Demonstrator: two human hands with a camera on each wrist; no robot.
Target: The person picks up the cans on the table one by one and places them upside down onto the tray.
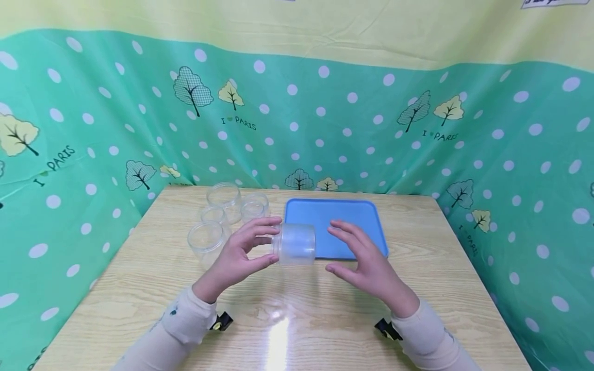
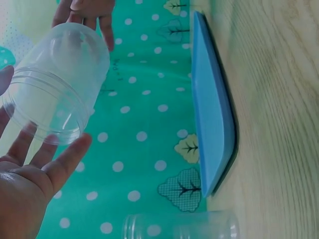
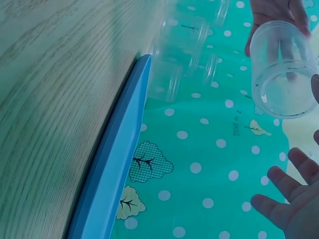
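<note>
Because the left hand [image 1: 238, 257] has thumb and fingers closed round its ridged rim end, the clear jar [image 1: 298, 245] hangs sideways over the tabletop [image 1: 436, 288], mouth to 9 o'clock, base to 3 o'clock. Gripping at the rim probably leaves the base end free. Right hand [image 1: 366, 263] is at the jar's 3 o'clock, fingers spread and relaxed, holding nothing, gap to the base; looks set to steady or receive, my guess. Blue tray [image 1: 315, 211] lies flat at about 2 o'clock from the jar, partly behind it in the head view, likely kept within reach of both hands as a landing spot. Other clear jars [image 1: 232, 208] bunch at 10 o'clock, just past the left hand, presumably grouped to keep the middle workable.

Hard to read: those jars are see-through and overlap, so at least four, exact count unsure. Left hand and wrist cover part of the nearest one. Contact of the left fingertips on the far side is only partly visible. Left wrist view cuts a jar [image 2: 182, 228] at the bottom edge; right wrist view crops the right thumb. Tray's 7 o'clock corner sits behind the held jar. No lid visible on it.
</note>
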